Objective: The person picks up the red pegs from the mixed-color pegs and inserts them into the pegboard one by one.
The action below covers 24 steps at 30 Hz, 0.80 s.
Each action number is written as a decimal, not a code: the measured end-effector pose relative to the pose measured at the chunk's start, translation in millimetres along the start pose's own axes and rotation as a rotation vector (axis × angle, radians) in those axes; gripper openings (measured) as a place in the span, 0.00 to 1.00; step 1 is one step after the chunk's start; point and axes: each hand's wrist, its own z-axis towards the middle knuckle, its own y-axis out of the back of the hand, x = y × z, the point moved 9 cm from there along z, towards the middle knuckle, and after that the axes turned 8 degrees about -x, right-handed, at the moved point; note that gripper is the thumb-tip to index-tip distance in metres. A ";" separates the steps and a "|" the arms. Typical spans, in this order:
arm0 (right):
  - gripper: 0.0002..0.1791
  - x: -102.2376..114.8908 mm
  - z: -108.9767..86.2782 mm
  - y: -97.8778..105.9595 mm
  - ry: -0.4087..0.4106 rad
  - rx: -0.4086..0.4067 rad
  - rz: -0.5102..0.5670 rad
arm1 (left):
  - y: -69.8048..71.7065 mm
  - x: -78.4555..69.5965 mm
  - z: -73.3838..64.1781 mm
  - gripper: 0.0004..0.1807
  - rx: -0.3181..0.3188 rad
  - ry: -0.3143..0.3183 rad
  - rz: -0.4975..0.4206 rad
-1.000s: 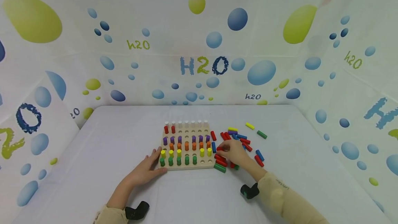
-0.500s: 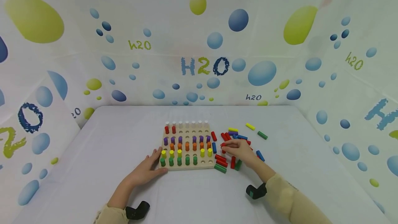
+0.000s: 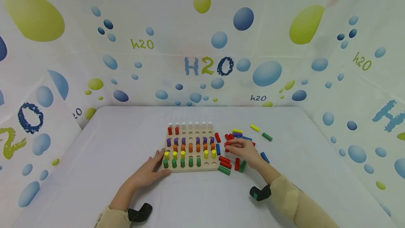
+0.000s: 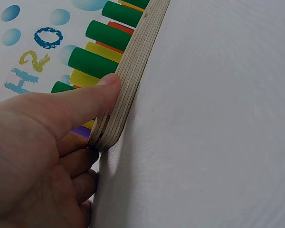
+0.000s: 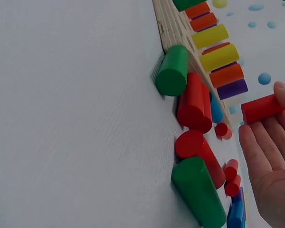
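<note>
At a white-covered table [image 3: 202, 200], I see a person's beige sleeves [image 3: 286, 203] reaching forward, with a black device [image 3: 140, 213] at each wrist. The left hand [image 3: 146, 174] grips the near left corner of a wooden pegboard [image 3: 190, 170], thumb on the front edge, fingers curled against the side. Just right of the board, loose pegs lie on the cloth: green ones [image 3: 224, 170] nearest, red ones [image 3: 224, 159] beside them. Over these, the right hand [image 3: 245, 152] pinches a red peg [image 3: 227, 146] between thumb and fingers, off the table. Upright pegs fill rows from front to back: green, yellow [image 3: 182, 154], orange [image 3: 190, 147], purple [image 3: 176, 141], two red, seven white [image 3: 190, 125]. Farther right lies a single yellow peg [image 3: 254, 128]. Behind the table hangs a white backdrop [image 3: 177, 10] with blue and lime spots and "H2O" lettering [image 3: 209, 66].
</note>
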 end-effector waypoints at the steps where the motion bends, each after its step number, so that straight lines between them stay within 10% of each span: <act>1: 0.19 4.5 -2.7 -0.7 -0.003 -0.003 -0.009 | 0.0 -0.1 -0.1 0.49 0.001 0.001 -0.001; 24: 0.18 27.2 8.7 -32.2 0.089 0.076 -0.007 | 0.2 -1.0 0.5 0.49 -0.004 -0.014 -0.005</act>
